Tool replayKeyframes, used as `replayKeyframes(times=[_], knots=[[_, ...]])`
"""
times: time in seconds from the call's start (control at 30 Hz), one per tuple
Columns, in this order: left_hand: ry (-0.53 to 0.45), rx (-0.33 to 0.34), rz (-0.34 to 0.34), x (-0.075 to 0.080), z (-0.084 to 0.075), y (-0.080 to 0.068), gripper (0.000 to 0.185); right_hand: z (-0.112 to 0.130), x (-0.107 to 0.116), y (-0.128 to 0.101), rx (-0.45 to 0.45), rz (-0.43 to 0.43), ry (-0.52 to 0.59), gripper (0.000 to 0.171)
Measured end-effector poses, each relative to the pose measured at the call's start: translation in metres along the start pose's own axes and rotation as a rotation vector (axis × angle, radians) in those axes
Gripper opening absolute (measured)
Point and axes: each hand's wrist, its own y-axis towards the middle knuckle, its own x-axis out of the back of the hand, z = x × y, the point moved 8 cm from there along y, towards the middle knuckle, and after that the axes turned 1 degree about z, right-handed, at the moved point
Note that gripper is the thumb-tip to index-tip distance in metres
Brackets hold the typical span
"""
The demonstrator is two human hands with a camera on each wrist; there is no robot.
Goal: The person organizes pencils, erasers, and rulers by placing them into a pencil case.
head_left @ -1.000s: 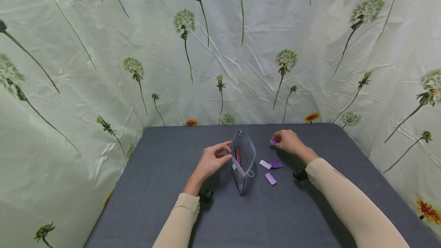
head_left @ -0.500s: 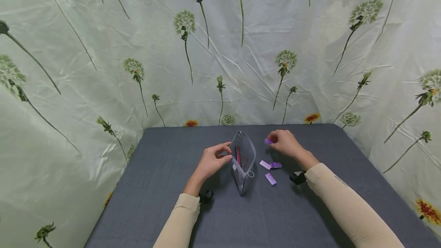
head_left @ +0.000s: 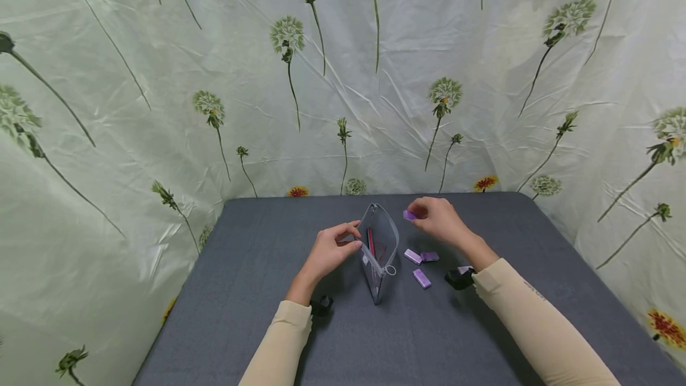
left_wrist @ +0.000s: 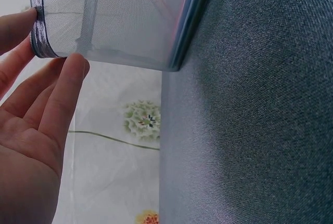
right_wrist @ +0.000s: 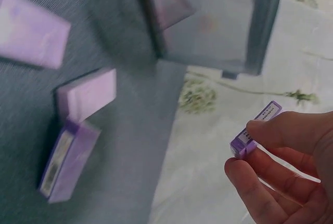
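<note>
My left hand (head_left: 328, 253) pinches the pouch (head_left: 379, 249) mouth open; my right hand (head_left: 436, 219) grips one purple eraser (head_left: 409, 215) just right of that mouth, not in yet. Three erasers (head_left: 420, 265) lie on the table (head_left: 268, 314) right of the pouch, so I judge most of the loading remains.

Four purple erasers (head_left: 421, 278), one mesh pouch (head_left: 379, 249), two hands (head_left: 328, 251)

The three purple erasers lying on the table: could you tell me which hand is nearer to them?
Right. The right hand hovers just behind the three erasers, pinching a fourth; the left hand is beyond the mesh pouch.
</note>
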Motion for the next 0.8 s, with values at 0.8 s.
replayKeyframes(times=[0.8], knots=[[-0.014, -0.002, -0.008, -0.001, -0.001, 0.002, 0.011, 0.069, -0.026, -0.001, 0.064, 0.043, 0.163, 0.021]])
